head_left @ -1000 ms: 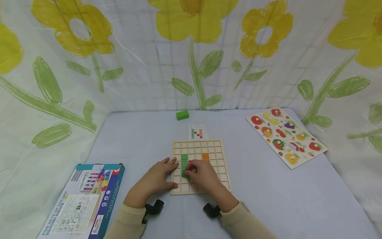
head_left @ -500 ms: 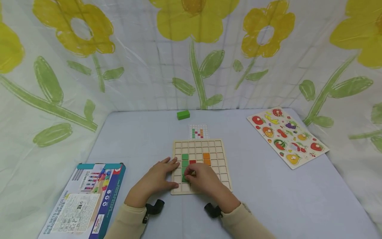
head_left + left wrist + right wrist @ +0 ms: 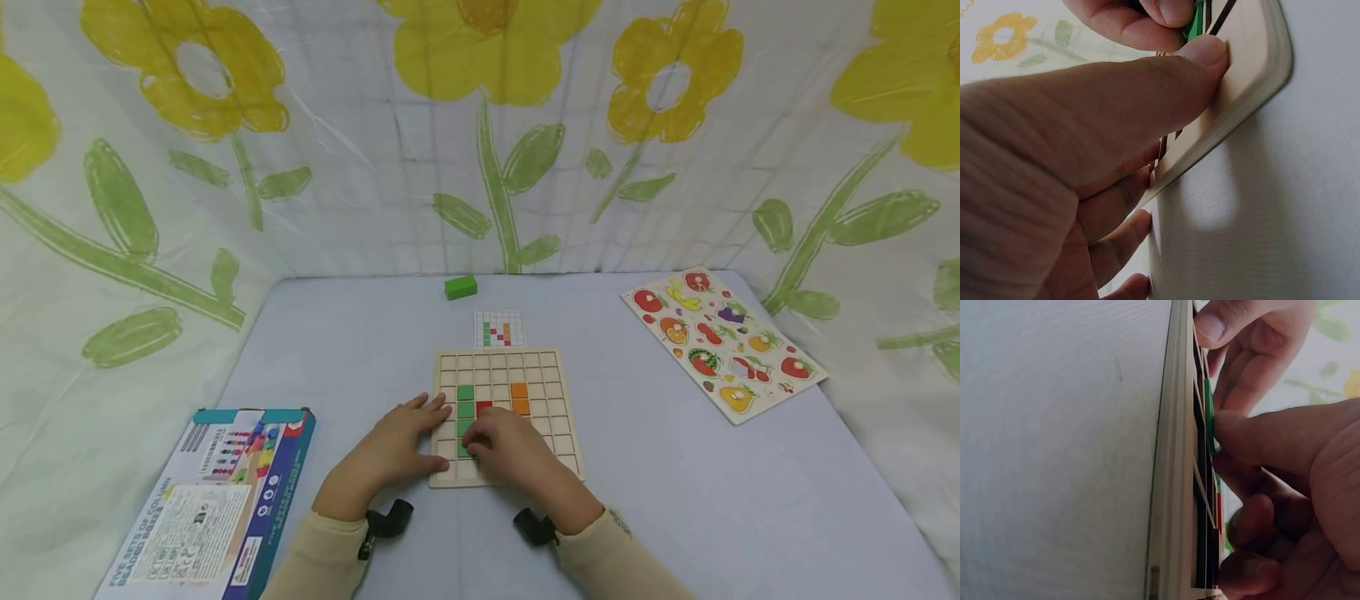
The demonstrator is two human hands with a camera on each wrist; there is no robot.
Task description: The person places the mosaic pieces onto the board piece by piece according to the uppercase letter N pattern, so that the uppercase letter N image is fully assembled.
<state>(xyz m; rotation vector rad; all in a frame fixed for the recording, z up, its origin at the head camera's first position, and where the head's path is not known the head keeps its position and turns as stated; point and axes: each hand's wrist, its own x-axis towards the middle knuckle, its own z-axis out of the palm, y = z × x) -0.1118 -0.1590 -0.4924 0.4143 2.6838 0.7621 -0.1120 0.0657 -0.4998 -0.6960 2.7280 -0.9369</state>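
A square wooden grid board (image 3: 513, 362) lies in front of me. Flat green tiles (image 3: 466, 392) run down one column, with a red tile (image 3: 484, 407) and orange tiles (image 3: 520, 406) farther right. My right hand (image 3: 515, 447) pinches the lowest green tile (image 3: 1209, 406) between thumb and finger at its cell; part of that tile is covered by the fingertips. My left hand (image 3: 397, 435) rests on the board's left edge, fingers spread, its thumb (image 3: 1207, 53) on the wooden rim. Whatever lies under the right palm is hidden.
Behind the board lies a small pattern card (image 3: 498, 330) with coloured squares, and beyond it a green block (image 3: 461, 288). A fruit-picture board (image 3: 723, 346) sits at the back right. At the front left is a toy box (image 3: 213, 500).
The lowest green tile has come down flatter into its cell. My right hand has shifted slightly toward me, showing more of the red and orange tiles. The left hand stays put.
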